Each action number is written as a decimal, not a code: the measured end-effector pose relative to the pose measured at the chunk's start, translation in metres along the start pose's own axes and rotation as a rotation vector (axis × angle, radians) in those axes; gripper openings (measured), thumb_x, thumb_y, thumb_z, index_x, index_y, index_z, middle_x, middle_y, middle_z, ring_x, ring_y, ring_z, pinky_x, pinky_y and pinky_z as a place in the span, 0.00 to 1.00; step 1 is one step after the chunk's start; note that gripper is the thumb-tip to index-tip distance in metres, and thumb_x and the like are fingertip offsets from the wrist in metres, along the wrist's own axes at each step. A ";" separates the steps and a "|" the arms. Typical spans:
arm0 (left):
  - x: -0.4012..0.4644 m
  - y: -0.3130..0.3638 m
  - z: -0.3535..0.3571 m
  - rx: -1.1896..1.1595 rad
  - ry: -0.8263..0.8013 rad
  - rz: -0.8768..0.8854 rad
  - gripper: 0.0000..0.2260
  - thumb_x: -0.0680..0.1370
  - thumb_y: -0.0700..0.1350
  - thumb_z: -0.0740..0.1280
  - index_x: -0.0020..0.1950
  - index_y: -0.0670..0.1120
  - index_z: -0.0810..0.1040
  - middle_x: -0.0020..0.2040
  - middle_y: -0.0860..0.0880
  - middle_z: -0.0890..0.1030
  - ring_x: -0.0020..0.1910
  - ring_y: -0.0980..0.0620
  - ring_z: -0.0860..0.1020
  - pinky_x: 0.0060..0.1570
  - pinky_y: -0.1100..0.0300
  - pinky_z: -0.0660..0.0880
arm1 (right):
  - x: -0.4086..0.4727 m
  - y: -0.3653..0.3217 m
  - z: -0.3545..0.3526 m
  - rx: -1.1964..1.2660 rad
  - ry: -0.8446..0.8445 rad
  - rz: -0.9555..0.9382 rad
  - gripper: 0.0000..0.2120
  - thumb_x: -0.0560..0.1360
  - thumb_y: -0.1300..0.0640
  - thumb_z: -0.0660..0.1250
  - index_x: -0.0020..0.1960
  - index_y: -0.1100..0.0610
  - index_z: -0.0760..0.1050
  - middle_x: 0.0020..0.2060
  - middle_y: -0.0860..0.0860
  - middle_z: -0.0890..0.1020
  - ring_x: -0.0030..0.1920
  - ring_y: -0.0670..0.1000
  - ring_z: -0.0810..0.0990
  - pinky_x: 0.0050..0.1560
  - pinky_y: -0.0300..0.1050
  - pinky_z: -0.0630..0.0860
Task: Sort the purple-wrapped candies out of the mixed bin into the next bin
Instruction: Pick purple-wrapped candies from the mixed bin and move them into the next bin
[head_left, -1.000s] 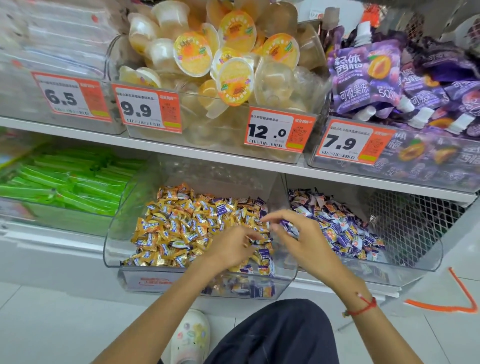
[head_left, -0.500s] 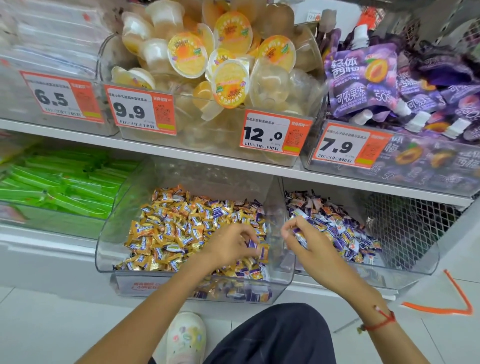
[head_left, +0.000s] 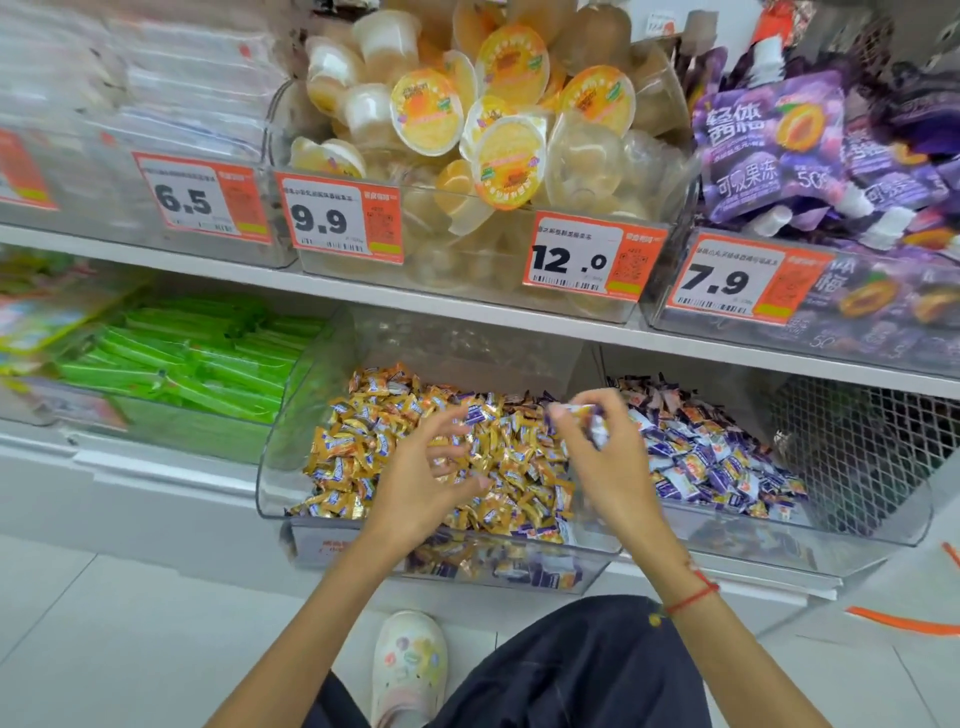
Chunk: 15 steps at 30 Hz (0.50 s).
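The clear mixed bin (head_left: 291, 467) on the lower shelf holds mostly gold-wrapped candies (head_left: 374, 441) with purple-wrapped ones scattered among them. The neighbouring clear bin (head_left: 883, 530) to the right holds purple-wrapped candies (head_left: 696, 457). My right hand (head_left: 608, 457) is raised over the divide between the two bins and pinches a bunch of purple-wrapped candies (head_left: 592, 421) at its fingertips. My left hand (head_left: 426, 478) hovers over the mixed bin with fingers spread and loosely curled, holding nothing.
The upper shelf (head_left: 467, 306) carries bins of jelly cups (head_left: 498, 119) and purple pouches (head_left: 779, 135), with price tags on their fronts. Green packets (head_left: 197, 358) fill the bin to the left. A wire mesh panel (head_left: 862, 441) stands at the right. My knee and a white shoe (head_left: 410, 665) are below.
My right hand has lifted and shifted left, from over the right bin to above the divide, with purple candies pinched. My left hand opened its fingers above the mixed bin.
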<state>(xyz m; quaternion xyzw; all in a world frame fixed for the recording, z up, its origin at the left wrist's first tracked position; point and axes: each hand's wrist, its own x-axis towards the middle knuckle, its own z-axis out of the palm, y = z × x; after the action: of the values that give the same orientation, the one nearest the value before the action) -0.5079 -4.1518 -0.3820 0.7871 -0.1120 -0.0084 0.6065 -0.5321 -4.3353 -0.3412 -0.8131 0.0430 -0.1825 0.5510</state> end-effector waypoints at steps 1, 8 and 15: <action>0.003 -0.004 0.000 0.111 -0.033 0.013 0.25 0.69 0.40 0.76 0.59 0.61 0.73 0.55 0.61 0.79 0.49 0.65 0.78 0.51 0.63 0.77 | 0.001 0.003 -0.012 -0.044 0.116 -0.080 0.05 0.78 0.54 0.66 0.48 0.55 0.72 0.39 0.45 0.76 0.35 0.38 0.75 0.33 0.31 0.70; 0.036 -0.022 0.038 0.509 -0.489 0.095 0.11 0.74 0.43 0.70 0.54 0.55 0.81 0.53 0.60 0.80 0.48 0.62 0.77 0.52 0.55 0.77 | 0.060 0.098 -0.070 -0.977 0.112 0.009 0.22 0.80 0.46 0.58 0.64 0.63 0.70 0.60 0.63 0.72 0.60 0.65 0.69 0.57 0.60 0.69; 0.065 -0.025 0.060 0.878 -0.995 0.107 0.18 0.72 0.47 0.74 0.62 0.51 0.79 0.63 0.53 0.77 0.60 0.52 0.75 0.59 0.49 0.74 | 0.063 0.121 -0.081 -1.001 -0.280 0.163 0.28 0.80 0.37 0.48 0.77 0.46 0.51 0.77 0.51 0.51 0.77 0.59 0.48 0.74 0.63 0.45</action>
<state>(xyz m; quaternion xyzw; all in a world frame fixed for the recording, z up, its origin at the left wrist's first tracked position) -0.4491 -4.2153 -0.4134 0.8566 -0.4107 -0.2941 0.1049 -0.4853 -4.4708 -0.4096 -0.9875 0.1139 0.0143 0.1079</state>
